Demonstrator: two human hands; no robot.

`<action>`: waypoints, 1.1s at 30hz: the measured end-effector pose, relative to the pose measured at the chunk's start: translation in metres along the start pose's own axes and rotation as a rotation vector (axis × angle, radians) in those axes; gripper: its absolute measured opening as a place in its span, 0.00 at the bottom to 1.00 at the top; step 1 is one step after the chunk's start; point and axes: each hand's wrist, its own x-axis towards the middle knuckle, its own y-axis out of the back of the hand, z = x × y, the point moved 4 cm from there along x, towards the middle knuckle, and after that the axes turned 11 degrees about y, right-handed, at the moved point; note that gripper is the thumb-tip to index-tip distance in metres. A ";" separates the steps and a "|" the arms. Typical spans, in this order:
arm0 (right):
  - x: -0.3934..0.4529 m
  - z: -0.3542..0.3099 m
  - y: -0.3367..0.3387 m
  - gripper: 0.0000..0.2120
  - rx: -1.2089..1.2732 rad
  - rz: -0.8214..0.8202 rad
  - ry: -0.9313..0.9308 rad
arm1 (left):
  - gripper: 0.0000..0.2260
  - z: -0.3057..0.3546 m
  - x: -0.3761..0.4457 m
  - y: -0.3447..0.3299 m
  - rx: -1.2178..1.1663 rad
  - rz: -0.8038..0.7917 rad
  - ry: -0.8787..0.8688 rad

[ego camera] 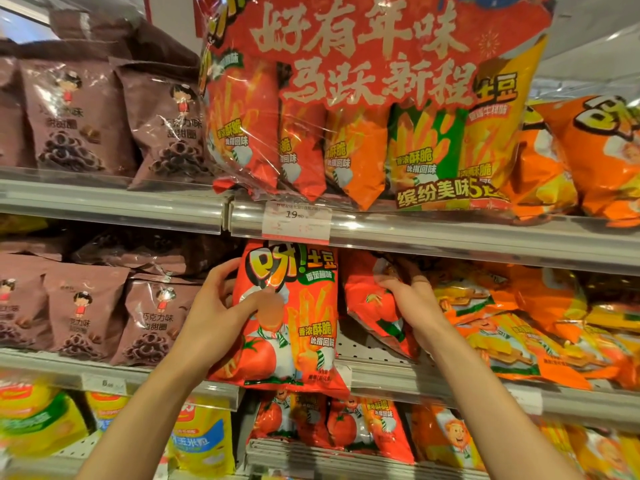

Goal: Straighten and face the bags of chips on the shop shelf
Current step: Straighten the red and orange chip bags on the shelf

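Our left hand point(221, 306) with fingers clamped on the upright red tomato chip bag point(287, 320) at the middle shelf point(433, 379) edge, front facing us, our right hand point(412, 299) gripping a second red bag point(374, 306) tilted behind it

We stood close before a shop shelving unit point(114, 199) with pale metal tiers edged in clear plastic price rails. A white price label point(296, 221) sat in the upper rail. The middle tier's perforated deck point(367, 348) showed bare in one gap. Behind, a pale wall point(169, 8) caught bright overhead light.
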 end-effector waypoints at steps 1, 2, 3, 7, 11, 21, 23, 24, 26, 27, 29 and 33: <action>0.002 0.000 -0.002 0.24 0.010 0.029 0.024 | 0.28 0.000 0.000 0.001 0.003 0.004 -0.001; 0.005 0.001 -0.005 0.24 -0.050 0.039 0.059 | 0.28 0.000 -0.001 0.001 0.004 0.008 -0.002; 0.007 0.001 -0.009 0.25 -0.135 0.033 0.108 | 0.28 0.000 -0.001 0.001 0.005 0.011 -0.001; 0.005 0.010 -0.026 0.28 -0.683 0.041 0.336 | 0.27 0.000 -0.002 -0.004 0.006 0.015 0.003; 0.004 0.029 -0.027 0.40 -0.794 0.039 0.260 | 0.28 0.001 -0.003 -0.009 0.020 0.006 0.005; 0.013 0.041 -0.038 0.36 -0.631 0.092 0.187 | 0.28 -0.001 0.000 -0.013 -0.006 -0.008 0.015; 0.016 0.044 -0.043 0.38 -0.657 0.076 0.194 | 0.28 -0.002 -0.001 -0.012 -0.002 -0.011 0.014; 0.018 0.046 -0.044 0.40 -0.682 0.053 0.173 | 0.28 -0.002 -0.001 -0.011 0.002 -0.010 0.011; 0.020 0.047 -0.045 0.40 -0.665 0.026 0.140 | 0.29 -0.002 -0.001 -0.010 0.016 -0.007 0.006; 0.020 0.043 -0.043 0.38 -0.608 0.036 0.139 | 0.29 -0.002 -0.002 -0.009 0.020 -0.004 0.003; 0.015 0.036 -0.037 0.35 -0.436 0.075 0.126 | 0.29 -0.002 -0.003 -0.008 0.012 0.002 0.000; -0.004 0.020 -0.031 0.31 -0.196 0.067 0.062 | 0.29 -0.003 -0.004 -0.010 0.001 0.010 -0.006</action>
